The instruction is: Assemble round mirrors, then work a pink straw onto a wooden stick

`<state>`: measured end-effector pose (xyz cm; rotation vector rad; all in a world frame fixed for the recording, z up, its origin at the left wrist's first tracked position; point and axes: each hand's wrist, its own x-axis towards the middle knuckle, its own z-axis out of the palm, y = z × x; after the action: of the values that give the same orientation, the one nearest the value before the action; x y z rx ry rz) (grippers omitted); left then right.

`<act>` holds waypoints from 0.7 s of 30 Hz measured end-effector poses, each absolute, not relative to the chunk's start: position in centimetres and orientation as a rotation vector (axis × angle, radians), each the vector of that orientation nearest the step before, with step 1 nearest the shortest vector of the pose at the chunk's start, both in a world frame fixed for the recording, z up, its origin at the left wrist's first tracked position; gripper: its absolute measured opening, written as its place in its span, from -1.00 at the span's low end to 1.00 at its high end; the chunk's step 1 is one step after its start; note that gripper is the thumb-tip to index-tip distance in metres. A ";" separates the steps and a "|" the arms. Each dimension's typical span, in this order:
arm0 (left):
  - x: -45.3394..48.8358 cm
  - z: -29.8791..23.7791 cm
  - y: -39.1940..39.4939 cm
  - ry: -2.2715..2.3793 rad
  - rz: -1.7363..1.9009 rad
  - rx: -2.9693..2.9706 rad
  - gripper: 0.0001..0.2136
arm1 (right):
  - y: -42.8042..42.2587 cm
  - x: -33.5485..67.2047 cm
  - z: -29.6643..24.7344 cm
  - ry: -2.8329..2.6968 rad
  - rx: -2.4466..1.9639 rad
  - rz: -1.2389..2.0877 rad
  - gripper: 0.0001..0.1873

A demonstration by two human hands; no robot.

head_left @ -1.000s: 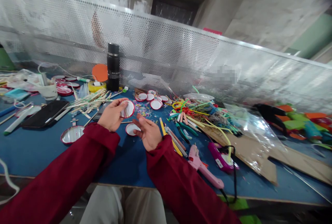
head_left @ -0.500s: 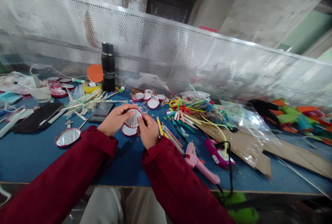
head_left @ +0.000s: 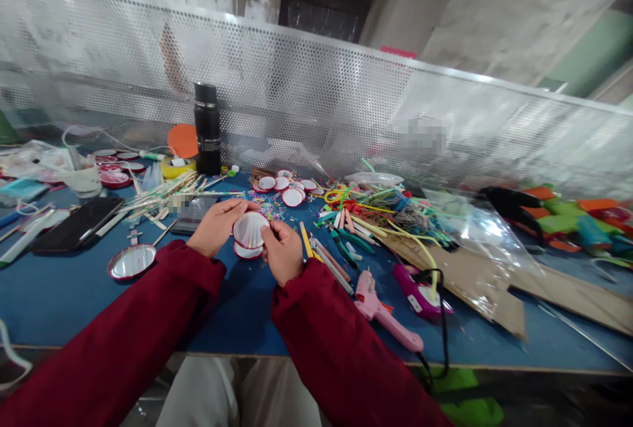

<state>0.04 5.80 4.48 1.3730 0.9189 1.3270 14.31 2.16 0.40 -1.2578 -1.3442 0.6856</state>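
Both my hands hold one small round mirror with a red rim (head_left: 250, 230) just above the blue table (head_left: 74, 295). My left hand (head_left: 216, 227) grips its left and top edge with curled fingers. My right hand (head_left: 283, 252) pinches its right edge. A second red-rimmed round mirror (head_left: 246, 252) lies on the table right beneath them. Both sleeves are dark red.
Another round mirror (head_left: 131, 261) lies left of my hands, a black phone (head_left: 79, 223) further left. A black bottle (head_left: 207, 128) stands at the back by the perforated metal screen. Pink glue guns (head_left: 386, 312), pens, pliers, coloured wires, cardboard (head_left: 475, 282) and plastic bags lie right.
My right hand came up from the table and took the right edge of the mirror held by my left hand. The mirror moved slightly right and lower, towards me.
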 end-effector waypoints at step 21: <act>-0.2 4.5 5.8 1.006 1.385 1.540 -0.73 | 2.1 14.5 0.7 -1.276 -1.235 0.644 -0.67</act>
<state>-0.17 5.77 4.55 1.5395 1.0063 1.3847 14.55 2.14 0.66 -1.2347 -1.2755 0.6439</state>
